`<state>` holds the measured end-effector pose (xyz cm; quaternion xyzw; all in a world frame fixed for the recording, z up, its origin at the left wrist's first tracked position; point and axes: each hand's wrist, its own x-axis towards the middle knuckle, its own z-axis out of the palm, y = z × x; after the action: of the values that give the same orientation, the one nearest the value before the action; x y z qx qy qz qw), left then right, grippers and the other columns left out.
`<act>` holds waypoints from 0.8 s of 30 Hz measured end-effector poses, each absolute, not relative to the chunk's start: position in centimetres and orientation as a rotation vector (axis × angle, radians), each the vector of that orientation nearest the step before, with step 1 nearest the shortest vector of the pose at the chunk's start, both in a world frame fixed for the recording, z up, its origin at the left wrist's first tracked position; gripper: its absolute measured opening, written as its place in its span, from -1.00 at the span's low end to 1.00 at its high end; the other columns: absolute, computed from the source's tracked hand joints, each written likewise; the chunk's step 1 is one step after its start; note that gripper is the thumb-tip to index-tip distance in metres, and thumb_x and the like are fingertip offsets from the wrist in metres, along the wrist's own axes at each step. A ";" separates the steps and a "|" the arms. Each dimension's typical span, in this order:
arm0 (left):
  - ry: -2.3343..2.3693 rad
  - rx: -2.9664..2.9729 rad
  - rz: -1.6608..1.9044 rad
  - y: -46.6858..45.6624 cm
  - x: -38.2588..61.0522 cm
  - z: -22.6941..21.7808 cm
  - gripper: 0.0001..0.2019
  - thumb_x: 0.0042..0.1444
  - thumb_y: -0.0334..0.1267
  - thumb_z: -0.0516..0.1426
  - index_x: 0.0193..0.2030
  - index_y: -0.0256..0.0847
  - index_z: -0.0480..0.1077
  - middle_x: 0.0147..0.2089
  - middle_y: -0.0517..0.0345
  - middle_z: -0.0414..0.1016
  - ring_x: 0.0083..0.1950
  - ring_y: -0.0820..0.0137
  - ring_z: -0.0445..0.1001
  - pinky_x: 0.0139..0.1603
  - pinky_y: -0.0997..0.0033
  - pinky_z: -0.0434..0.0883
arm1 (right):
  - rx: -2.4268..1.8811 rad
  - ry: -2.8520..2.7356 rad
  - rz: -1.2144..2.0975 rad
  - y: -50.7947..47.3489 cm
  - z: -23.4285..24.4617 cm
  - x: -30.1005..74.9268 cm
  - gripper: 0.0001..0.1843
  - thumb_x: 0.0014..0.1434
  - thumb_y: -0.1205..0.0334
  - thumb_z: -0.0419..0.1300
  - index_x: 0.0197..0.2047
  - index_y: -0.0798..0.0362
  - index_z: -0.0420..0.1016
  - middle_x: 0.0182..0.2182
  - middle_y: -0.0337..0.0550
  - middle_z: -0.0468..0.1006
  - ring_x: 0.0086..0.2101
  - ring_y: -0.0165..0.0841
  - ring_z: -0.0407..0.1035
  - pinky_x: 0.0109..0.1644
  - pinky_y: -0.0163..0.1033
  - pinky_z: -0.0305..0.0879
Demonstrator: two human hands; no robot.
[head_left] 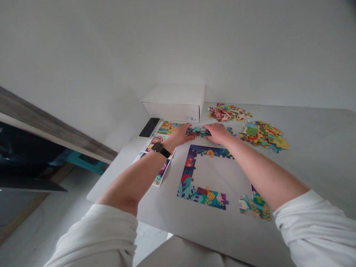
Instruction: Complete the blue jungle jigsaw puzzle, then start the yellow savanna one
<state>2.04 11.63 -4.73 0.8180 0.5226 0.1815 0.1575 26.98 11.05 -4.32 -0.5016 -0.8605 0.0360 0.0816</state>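
Observation:
Both my hands reach to a small pile of dark, teal and brown puzzle pieces (198,131) at the back of the table. My left hand (180,135), with a black watch on its wrist, touches the pile's left end, thumb and fingers apart. At the right end, my right hand (217,132) rests against the pieces with its fingers spread. Closer to me lies a partly joined puzzle frame (187,174), its top, left side and bottom left linked. Part of its right side is hidden by my right forearm. A separate joined corner section (260,207) lies at the lower right.
Beyond the pile stands a white box (174,110) against the wall. A phone (149,127) and printed picture sheets (164,172) lie on the left. Two more heaps of loose pieces, a reddish one (228,112) and a yellow-green one (263,135), are at the back right.

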 end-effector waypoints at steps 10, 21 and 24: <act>1.485 2.211 0.627 11.6 0.2 -4.5 -0.44 0.02 -0.47 0.24 0.22 -0.22 0.50 0.13 -0.03 0.66 0.05 0.24 0.65 0.14 0.26 0.53 | -1.623 -2.407 0.044 10.7 -4.6 27.6 -0.57 0.34 0.21 0.25 0.25 0.04 0.55 0.22 0.15 0.58 0.22 0.07 0.41 0.30 0.14 0.33; 1.466 1.629 1.015 13.0 -2.0 -4.8 -0.64 -0.09 -0.57 0.21 -0.11 -0.26 0.56 -0.21 0.09 0.66 -0.18 0.39 0.62 -0.01 0.33 0.56 | -1.400 -2.605 0.098 10.9 -4.5 24.7 -0.66 0.37 0.13 0.27 0.15 0.05 0.64 0.11 0.09 0.66 0.12 -0.01 0.50 0.26 0.06 0.35; 1.483 1.461 1.077 12.9 -2.7 -4.3 -0.63 -0.14 -0.63 0.23 -0.16 -0.28 0.54 -0.30 0.18 0.62 -0.26 0.43 0.58 -0.08 0.39 0.54 | -1.446 -2.592 0.107 10.9 -4.4 24.7 -0.65 0.37 0.14 0.28 0.16 0.02 0.63 0.09 0.07 0.67 0.11 -0.01 0.50 0.24 0.05 0.36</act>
<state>-2.66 12.93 -4.34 0.5743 0.5831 0.4233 0.3885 24.72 10.88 -4.39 -0.4851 -0.8695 0.0360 0.0859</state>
